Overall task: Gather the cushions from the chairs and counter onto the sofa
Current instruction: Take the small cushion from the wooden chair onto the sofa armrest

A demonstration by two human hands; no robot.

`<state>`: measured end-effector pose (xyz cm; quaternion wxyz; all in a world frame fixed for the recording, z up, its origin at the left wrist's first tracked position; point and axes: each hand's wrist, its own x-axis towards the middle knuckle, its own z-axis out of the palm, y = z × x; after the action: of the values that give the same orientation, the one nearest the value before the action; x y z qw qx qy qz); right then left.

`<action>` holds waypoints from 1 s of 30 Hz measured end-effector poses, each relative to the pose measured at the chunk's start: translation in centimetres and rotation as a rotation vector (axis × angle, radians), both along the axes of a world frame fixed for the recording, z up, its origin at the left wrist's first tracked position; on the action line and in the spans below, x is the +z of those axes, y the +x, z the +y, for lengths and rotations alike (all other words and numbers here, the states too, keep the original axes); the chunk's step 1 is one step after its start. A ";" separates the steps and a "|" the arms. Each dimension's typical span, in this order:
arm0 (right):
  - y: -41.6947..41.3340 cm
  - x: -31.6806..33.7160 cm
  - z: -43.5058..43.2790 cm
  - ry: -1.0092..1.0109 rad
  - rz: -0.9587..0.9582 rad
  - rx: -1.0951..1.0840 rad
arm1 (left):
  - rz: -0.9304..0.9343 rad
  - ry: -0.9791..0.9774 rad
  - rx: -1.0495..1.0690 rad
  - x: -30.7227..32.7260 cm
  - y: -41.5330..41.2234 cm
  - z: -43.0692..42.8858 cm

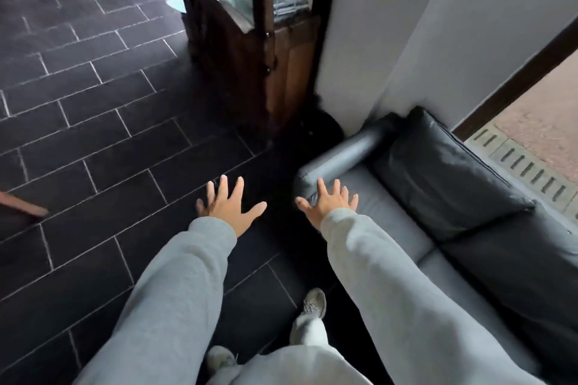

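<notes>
Grey sofa (391,222) fills the lower right, with 1 black cushion (447,178) on it. Left hand (230,206) and right hand (328,205) are spread and hold nothing. No other cushion shows, so turn to find one and lift it with 2 hands.

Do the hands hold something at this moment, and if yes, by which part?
Nothing is held. The left hand and the right hand are both spread open and empty, beside the sofa.

Glossy leather cushion (447,178) — matt slate floor (93,109) — dark wood cabinet (250,50).
</notes>
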<state>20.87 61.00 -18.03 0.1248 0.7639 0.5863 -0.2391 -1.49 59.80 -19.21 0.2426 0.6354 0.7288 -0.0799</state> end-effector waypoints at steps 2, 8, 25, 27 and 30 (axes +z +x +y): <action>-4.7 0.8 -1.0 0.010 0.021 0.073 | 0.000 0.009 0.076 0.6 -4.5 -2.3; -18.7 3.1 -4.1 0.035 0.035 0.310 | 0.026 0.040 0.260 2.7 -17.1 -8.9; -49.4 5.6 -10.6 0.055 0.114 0.952 | 0.066 0.056 0.792 2.8 -40.4 -23.2; -52.2 5.4 -10.6 0.040 0.118 1.008 | 0.087 0.053 0.819 2.7 -42.4 -23.8; -56.4 4.8 -9.8 0.023 0.124 1.071 | 0.101 0.023 0.867 2.5 -45.3 -23.9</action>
<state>-35.50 51.20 -13.21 0.1861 0.3438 0.9026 -0.1802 -46.84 35.94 -16.69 0.2107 0.2687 0.9399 0.0064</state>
